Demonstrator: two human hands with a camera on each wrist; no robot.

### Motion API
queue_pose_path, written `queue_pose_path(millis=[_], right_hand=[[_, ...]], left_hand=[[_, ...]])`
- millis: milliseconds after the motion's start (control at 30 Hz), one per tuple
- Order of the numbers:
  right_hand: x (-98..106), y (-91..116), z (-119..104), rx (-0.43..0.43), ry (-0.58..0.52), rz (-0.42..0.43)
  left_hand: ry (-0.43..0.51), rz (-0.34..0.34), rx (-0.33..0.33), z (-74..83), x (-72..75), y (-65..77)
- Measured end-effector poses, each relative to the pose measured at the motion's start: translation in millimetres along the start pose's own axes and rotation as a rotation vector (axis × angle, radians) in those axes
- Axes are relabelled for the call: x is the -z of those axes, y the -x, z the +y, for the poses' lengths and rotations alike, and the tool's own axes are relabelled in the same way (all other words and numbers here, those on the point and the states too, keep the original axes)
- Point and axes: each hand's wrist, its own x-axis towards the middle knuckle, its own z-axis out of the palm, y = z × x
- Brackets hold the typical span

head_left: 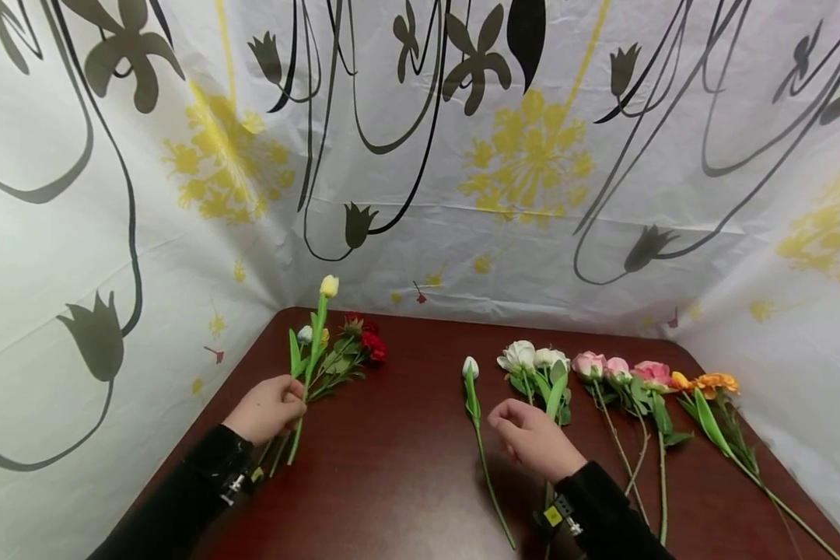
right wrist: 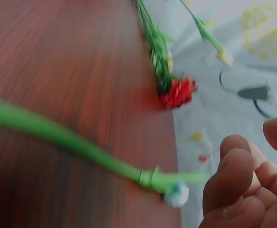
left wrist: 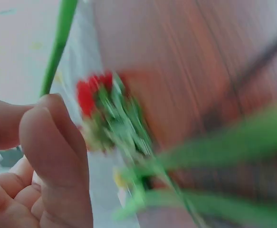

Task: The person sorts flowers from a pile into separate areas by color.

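Observation:
My left hand (head_left: 269,408) pinches the green stem of a pale yellow tulip (head_left: 329,286), holding it upright at the table's left side. In the left wrist view, thumb and index finger meet on that stem (left wrist: 57,52). Just behind the hand lie red flowers (head_left: 372,342) with leafy stems and a white-and-blue tulip (head_left: 304,334). My right hand (head_left: 535,439) hovers over the table with loosely bent fingers and nothing in them. Left of it lies another white-and-blue tulip (head_left: 470,369), its stem running toward the front. In the right wrist view, thumb and fingers are apart.
Right of centre, white flowers (head_left: 518,356), pink flowers (head_left: 654,373) and orange flowers (head_left: 715,383) lie in a row on the dark red-brown table (head_left: 406,451), stems forward. A white patterned curtain (head_left: 406,257) closes off the back and both sides.

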Motion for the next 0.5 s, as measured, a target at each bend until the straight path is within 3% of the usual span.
queue_pose_path(millis=[233,500], right_hand=[[-37,-16,-37,0.116,0.14,-0.047],[-74,-45,-46,0.135,0.124,-0.045]], left_hand=[[0.196,-0.163,-0.125,30.5,-39.8,4.0],[0.304,-0.345,-0.1,54.5,-97.8,4.9]])
